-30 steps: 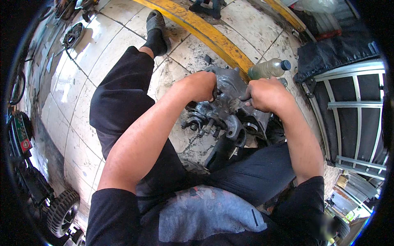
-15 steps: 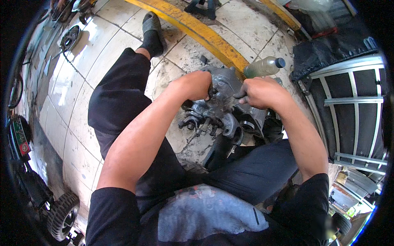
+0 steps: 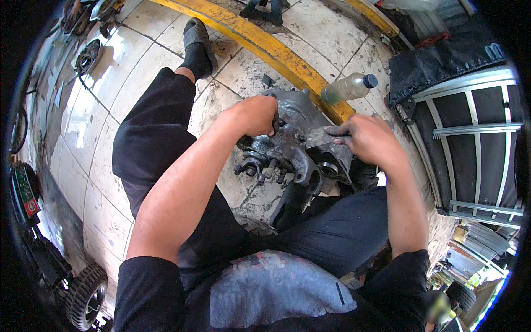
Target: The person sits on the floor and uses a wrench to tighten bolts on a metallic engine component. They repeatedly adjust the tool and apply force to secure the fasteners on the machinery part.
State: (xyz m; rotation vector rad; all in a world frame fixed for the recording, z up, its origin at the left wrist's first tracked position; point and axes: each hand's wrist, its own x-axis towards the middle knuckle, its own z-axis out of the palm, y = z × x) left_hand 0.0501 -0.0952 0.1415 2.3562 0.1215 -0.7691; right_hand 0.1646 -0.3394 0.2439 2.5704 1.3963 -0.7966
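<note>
A greasy grey metal housing [image 3: 307,171] with bolts and bores lies on the floor between my legs. My left hand [image 3: 257,113] is closed on its upper left part, fingertips hidden behind the knuckles. My right hand [image 3: 362,141] pinches a thin, flat, light-coloured scraper [image 3: 319,135] over the housing's right side, its blade pointing left toward my left hand. A plastic bottle of cloudy liquid [image 3: 345,88] with a dark cap stands just beyond the housing, beside a yellow metal beam.
The yellow beam [image 3: 260,39] crosses the tiled floor [image 3: 138,83], a black stand [image 3: 263,12] behind it. A ring-shaped part [image 3: 88,55] lies at upper left. A small wheeled machine [image 3: 83,293] is at lower left. A metal-framed black panel [image 3: 464,149] lies at right.
My right hand has shifted down and rightward over the housing, uncovering more of the flat scraper. My left hand stays on the housing; the whole view has drifted slightly.
</note>
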